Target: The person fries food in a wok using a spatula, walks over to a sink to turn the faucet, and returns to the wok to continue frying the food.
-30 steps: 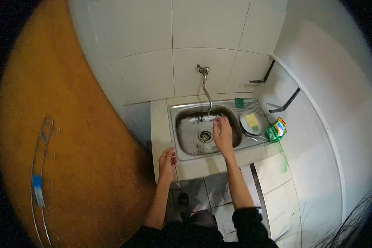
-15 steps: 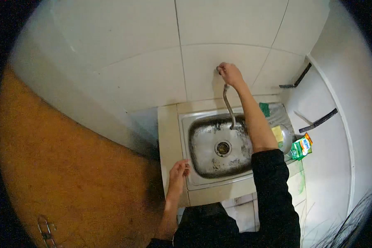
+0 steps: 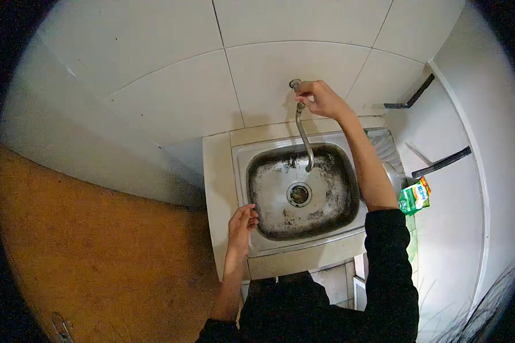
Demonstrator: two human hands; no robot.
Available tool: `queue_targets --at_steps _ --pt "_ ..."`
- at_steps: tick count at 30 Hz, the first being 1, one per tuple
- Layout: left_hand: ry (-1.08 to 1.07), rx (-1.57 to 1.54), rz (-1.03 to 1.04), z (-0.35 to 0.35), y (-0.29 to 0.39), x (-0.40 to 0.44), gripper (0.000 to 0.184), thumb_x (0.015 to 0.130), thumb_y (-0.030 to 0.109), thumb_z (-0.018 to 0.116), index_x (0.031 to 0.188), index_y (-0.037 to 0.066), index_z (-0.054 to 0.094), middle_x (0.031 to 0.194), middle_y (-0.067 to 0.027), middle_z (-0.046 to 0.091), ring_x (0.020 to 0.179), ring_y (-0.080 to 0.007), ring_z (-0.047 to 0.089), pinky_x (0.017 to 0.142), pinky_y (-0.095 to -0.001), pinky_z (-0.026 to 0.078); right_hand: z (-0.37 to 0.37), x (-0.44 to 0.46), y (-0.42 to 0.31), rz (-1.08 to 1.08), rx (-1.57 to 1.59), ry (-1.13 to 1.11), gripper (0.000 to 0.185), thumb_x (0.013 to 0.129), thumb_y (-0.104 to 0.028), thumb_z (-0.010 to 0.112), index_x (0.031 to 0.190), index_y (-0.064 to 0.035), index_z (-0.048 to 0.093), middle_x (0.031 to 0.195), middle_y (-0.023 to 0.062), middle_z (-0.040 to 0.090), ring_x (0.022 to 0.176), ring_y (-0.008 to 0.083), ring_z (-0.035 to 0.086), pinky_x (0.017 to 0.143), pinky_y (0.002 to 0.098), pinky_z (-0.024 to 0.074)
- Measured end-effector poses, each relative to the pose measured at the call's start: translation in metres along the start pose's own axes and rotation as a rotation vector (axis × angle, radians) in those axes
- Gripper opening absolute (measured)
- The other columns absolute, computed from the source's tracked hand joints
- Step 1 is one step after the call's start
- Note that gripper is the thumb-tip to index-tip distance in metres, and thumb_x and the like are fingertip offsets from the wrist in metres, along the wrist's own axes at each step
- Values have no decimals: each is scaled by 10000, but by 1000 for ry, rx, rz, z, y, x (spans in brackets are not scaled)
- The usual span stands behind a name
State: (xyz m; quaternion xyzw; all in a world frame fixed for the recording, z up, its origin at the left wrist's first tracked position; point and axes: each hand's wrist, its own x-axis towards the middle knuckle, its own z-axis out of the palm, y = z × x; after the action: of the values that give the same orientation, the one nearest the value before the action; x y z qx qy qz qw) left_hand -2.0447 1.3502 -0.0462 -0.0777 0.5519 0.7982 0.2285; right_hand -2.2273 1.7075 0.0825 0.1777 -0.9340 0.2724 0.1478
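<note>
The right hand point(image 3: 320, 98) has fingers and thumb closed about the tap point(image 3: 294, 84) on the tiled wall, above the sink point(image 3: 273, 212); the left hand point(image 3: 243, 226) is loosely curled, half open and holding nothing, beside the sink's left rim, and whether it touches I cannot tell. If the tap were turned too hard, water from the thin spout point(image 3: 302, 134) could strike the basin and splash the bench point(image 3: 217, 183); a grip in part hidden by the knuckles might also slip. The basin has dark stains on its walls and bits of dirt in the drain point(image 3: 298, 195), which could make it empty slowly. The green packet point(image 3: 416, 196) stands at the right; its contents do not show
</note>
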Motion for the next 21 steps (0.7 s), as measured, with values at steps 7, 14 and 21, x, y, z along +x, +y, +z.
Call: queue_targets --at_steps 7,14,21 --pt "54 17 59 -11 -6 -10 283 981 293 556 1113 49 611 873 11 592 737 -66 518 698 -221 440 -1 -23 20 -13 157 73 165 816 -44 683 955 43 659 899 193 687 851 287 683 770 363 539" --pt "63 40 19 -11 -3 -14 276 986 291 547 1113 55 612 879 5 595 739 -68 516 673 -226 427 7 5 -6 -44 -115 56 125 815 -65 670 853 39 611 767 205 629 717 384 623 630 427 483" --pt "20 37 1 -7 -5 -15 284 978 302 559 1129 68 616 868 7 590 747 -82 528 691 -231 437 14 11 -5 -5 -210 67 225 821 -204 659 752 5 610 777 227 624 794 428 613 688 494 478"
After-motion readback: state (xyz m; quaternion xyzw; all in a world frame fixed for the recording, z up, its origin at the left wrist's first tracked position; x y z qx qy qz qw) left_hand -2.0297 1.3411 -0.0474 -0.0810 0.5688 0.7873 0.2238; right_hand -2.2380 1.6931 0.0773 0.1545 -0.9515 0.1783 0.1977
